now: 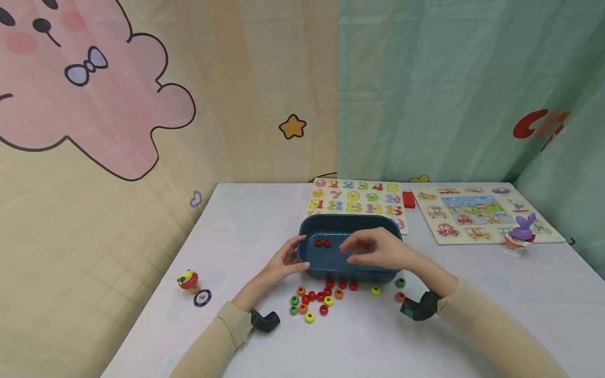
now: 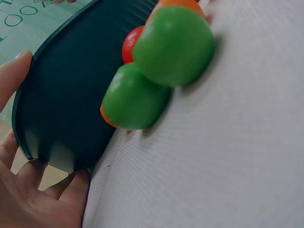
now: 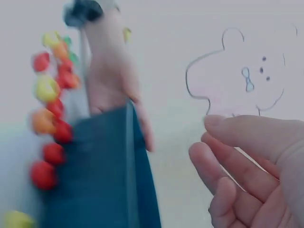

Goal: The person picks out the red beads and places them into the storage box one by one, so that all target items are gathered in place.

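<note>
A dark teal plastic bin [image 1: 326, 273] stands on the white table, with two red beads [image 1: 323, 243] visible on its floor at the left. My left hand [image 1: 282, 261] grips the bin's left end, thumb and fingers spread around the wall; the left wrist view shows these fingers [image 2: 71, 194] against it. Over the right part of the bin hovers my right hand [image 1: 375, 248], fingers loosely bent and nothing between them, as the right wrist view also shows [image 3: 247, 166]. It hides part of the bin's floor. Red, orange, yellow and green beads [image 1: 323, 310] lie scattered before the bin.
Behind the bin lies a number puzzle board [image 1: 354, 195], a red block [image 1: 408, 199] beside it. A vehicle puzzle board [image 1: 472, 210] lies at back right, with a purple-topped toy [image 1: 522, 231] on its edge. At left are an ice-cream-like toy [image 1: 189, 282] and a round chip [image 1: 202, 298].
</note>
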### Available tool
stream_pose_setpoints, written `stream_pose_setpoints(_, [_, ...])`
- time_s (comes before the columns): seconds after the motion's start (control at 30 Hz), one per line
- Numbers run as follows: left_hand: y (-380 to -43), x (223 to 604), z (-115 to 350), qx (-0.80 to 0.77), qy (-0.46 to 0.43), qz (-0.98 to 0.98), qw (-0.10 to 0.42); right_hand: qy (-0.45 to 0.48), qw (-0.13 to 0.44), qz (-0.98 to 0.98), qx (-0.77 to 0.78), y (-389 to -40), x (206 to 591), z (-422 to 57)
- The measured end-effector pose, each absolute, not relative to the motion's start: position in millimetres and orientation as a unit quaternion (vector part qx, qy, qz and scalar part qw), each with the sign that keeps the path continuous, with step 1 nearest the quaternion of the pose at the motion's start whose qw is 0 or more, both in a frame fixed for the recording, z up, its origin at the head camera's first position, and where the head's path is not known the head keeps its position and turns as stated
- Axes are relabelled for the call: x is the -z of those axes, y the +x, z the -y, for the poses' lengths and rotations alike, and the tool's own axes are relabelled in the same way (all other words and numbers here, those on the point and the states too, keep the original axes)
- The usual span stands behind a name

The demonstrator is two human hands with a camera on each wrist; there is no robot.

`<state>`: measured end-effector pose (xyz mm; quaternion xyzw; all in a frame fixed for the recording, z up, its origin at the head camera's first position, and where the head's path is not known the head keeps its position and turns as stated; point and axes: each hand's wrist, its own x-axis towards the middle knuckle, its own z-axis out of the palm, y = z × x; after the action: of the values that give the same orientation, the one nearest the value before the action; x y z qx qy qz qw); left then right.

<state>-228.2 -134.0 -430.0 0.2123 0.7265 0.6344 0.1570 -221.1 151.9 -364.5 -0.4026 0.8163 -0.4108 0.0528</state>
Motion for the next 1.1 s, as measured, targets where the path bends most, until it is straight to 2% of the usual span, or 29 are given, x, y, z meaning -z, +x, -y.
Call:
stream_pose_setpoints(0.17, [-227, 428, 135, -0.632, 0.212, -0.729, 0.157, -0.413, 0.054, -0.804, 0.425, -189, 388, -163])
stream_pose_setpoints(0.43, [-232, 435, 137, -0.624, 0.205, -0.737, 0.157, -0.337, 0.092, -0.838, 0.420, -171, 422, -167])
stream_pose_setpoints(0.83, [-241, 455, 136, -0.641, 0.204, -0.726, 0.145, -0.247, 0.006, -0.903, 0.351, -163, 449, -160])
stream_pose_setpoints(1.1, [-240, 453, 137, -0.637, 0.215, -0.727, 0.141, -0.241, -0.012, -0.897, 0.370, -164, 453, -155])
